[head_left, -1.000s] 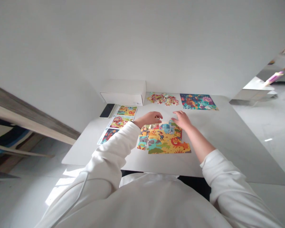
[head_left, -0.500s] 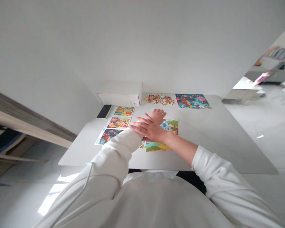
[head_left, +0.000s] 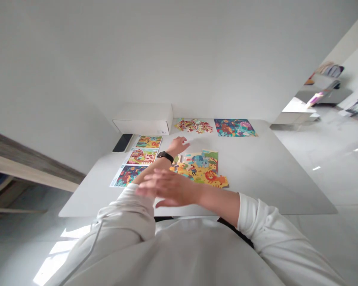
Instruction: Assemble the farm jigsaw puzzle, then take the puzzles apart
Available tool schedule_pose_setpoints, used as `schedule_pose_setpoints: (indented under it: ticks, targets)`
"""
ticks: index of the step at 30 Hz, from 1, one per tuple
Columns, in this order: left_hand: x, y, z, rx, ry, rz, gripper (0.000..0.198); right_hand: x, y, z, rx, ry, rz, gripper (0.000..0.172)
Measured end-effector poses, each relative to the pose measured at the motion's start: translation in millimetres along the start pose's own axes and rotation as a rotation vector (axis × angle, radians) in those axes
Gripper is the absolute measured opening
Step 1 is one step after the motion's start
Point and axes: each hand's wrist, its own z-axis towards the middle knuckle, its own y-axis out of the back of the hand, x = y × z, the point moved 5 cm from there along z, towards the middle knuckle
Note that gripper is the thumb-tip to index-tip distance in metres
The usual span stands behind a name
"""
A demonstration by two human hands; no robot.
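Note:
My left hand (head_left: 179,146) reaches over the table with its fingers apart and loosely bent, holding nothing. A black wristwatch (head_left: 165,156) is on that wrist. My right hand (head_left: 171,188) lies across the left forearm at the edge of the white left sleeve (head_left: 131,202). Its fingers are stretched out and somewhat blurred by motion. Beyond it lies a jigsaw puzzle (head_left: 197,172) with an elephant and a lion, its outline uneven; the hands and forearm cover part of it.
Three small picture sheets (head_left: 141,157) lie left of the puzzle, beside a phone (head_left: 123,143). A white box (head_left: 141,125), a heap of loose puzzle pieces (head_left: 193,126) and a dark, colourful puzzle picture (head_left: 235,127) stand or lie along the wall side of the table (head_left: 268,178).
My right hand has slid from the left wrist back toward my elbow, and the left sleeve has moved up with it. The watch and the left forearm now show.

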Motion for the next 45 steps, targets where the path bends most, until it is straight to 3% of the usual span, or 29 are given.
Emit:
schedule_pose_setpoints:
  ticks: [2, 4, 7, 9, 12, 18, 24, 29, 34, 38, 41, 45]
  targets:
    - [2, 1.0, -7, 0.053, -0.072, 0.024, 0.042, -61, 14, -36, -0.051, -0.311, 0.003, 0.065]
    - [-1, -0.4, -15, 0.124, -0.119, 0.047, 0.050, -127, 29, -84, -0.013, -0.703, -0.076, 0.058]
    - [-16, -9.5, -26, 0.273, -0.184, 0.079, 0.073, -198, 43, -160, 0.284, -1.233, -0.209, 0.055]
    - [-27, -17.8, -32, 0.354, -0.222, 0.155, 0.089, -217, 44, -193, 0.529, -1.397, -0.211, 0.059]
    - [-38, -27.9, -37, 0.408, -0.260, 0.304, 0.099, -222, 39, -211, 0.634, -1.393, -0.198, 0.056]
    - [-37, -27.1, -31, 0.433, -0.246, 0.318, 0.088, -216, 33, -216, 0.502, -1.339, -0.190, 0.058]
    - [-40, -9.3, -30, 0.474, -0.286, 0.162, 0.041, -215, 39, -211, 0.337, -1.349, -0.004, 0.037]
    - [-47, 20.6, -52, 0.461, -0.261, -0.013, 0.033, -205, 47, -213, 0.213, -1.240, 0.271, 0.014]
    - [-66, 46.3, -72, 0.375, -0.288, -0.103, 0.028, -197, 44, -209, 0.101, -1.181, 0.506, 0.032]
    - [-73, 51.7, -70, 0.309, -0.267, -0.201, 0.026, -196, 36, -186, 0.089, -1.171, 0.478, 0.044]
    - [-61, 51.2, -63, 0.249, -0.194, -0.272, 0.034, -197, 36, -175, 0.066, -1.177, 0.494, 0.045]
    - [-39, 42.5, -61, 0.297, -0.097, -0.468, 0.039, -200, 44, -178, 0.008, -1.223, 0.560, 0.062]
